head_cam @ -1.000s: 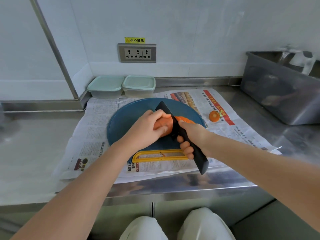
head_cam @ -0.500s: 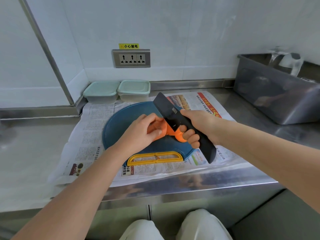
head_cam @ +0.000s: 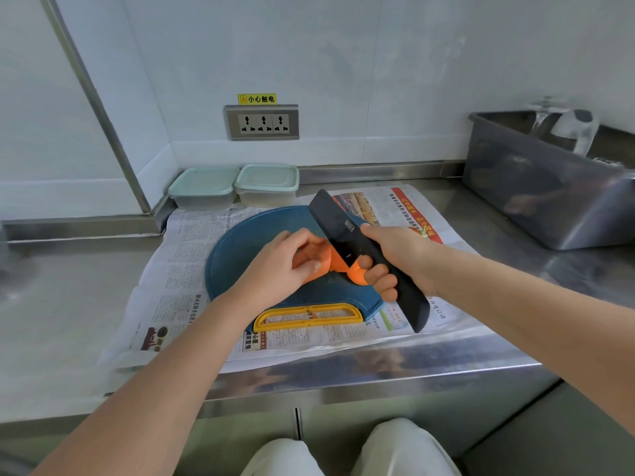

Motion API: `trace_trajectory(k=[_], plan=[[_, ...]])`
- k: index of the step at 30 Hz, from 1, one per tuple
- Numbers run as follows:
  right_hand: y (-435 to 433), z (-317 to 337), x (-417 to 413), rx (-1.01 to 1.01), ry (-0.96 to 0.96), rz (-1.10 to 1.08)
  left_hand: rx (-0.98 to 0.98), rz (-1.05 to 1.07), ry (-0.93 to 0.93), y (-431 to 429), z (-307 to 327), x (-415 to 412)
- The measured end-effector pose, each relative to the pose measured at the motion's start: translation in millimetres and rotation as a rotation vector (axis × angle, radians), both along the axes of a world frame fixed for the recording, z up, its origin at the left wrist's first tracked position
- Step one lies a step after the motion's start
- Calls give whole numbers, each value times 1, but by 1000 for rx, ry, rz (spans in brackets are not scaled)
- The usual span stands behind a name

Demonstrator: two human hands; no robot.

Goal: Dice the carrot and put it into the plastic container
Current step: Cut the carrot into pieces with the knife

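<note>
An orange carrot [head_cam: 338, 266] lies on a round blue cutting board [head_cam: 237, 255] with a yellow handle [head_cam: 307, 316]. My left hand [head_cam: 285, 266] grips the carrot's left part, hiding much of it. My right hand [head_cam: 395, 259] is shut on a black knife [head_cam: 347, 231]; its broad blade is tilted flat-side up over the carrot and its handle points toward me. A cut carrot piece [head_cam: 359, 274] shows just below the blade, by my right fingers. Two lidded plastic containers [head_cam: 204, 187] [head_cam: 268, 182] stand side by side at the back, against the wall.
Newspaper [head_cam: 178, 280] covers the steel counter [head_cam: 62, 293] under the board. A grey bin [head_cam: 549, 187] stands at the right back. A wall socket [head_cam: 263, 122] sits above the containers. The counter's front edge runs just in front of my knees.
The knife has lifted out of the carrot and tipped so its flat side faces up. My view shifted; the carrot end on the newspaper is now hidden behind my right hand.
</note>
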State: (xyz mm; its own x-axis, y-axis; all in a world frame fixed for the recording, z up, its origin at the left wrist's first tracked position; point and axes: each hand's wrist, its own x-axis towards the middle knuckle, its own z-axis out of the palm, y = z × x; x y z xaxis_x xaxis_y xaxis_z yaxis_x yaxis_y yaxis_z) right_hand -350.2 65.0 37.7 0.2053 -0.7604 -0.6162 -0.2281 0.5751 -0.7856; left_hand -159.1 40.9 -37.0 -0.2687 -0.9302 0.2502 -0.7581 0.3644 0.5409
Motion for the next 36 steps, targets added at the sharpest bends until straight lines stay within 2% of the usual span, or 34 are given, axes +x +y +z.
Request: trace_trajectory(k=[20, 27, 36], plan=[[6, 7, 4, 9, 77, 6, 17, 21, -54, 4, 3, -3], [10, 7, 10, 14, 175, 8, 6, 19, -44, 5, 3, -6], [5, 5, 18, 55, 169, -23, 12, -8, -8, 4, 3, -6]])
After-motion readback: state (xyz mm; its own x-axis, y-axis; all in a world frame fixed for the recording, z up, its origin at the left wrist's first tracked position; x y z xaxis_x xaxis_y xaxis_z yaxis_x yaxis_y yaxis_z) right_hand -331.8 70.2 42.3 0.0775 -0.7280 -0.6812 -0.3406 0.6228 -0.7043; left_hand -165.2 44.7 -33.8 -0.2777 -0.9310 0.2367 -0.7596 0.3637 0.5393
